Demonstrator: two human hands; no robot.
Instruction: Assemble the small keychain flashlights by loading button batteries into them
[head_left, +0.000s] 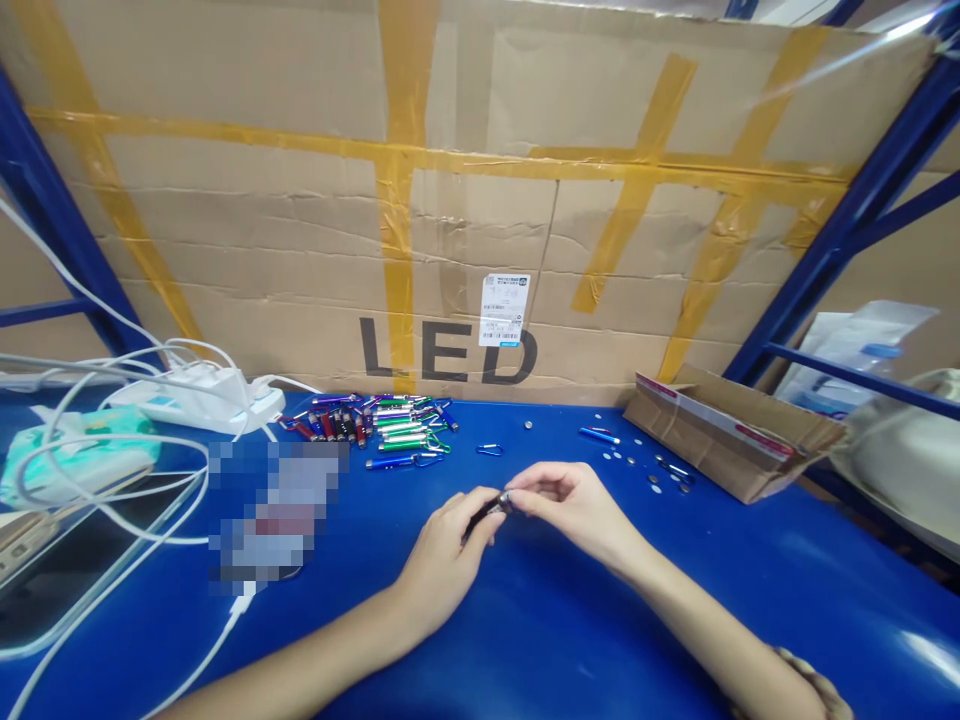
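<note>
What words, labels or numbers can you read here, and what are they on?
"LED": dark letters on the large cardboard box.
White label on that box: print too small to read.
Strip on the small open box: too blurred to read.
Phone screen: pixelated, unreadable.

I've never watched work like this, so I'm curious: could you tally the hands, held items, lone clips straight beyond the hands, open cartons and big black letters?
Hands: 2, left hand and right hand
Dark held item: 1
Blue clip: 1
Open carton: 1
Black letters: 3
Total: 8
</note>
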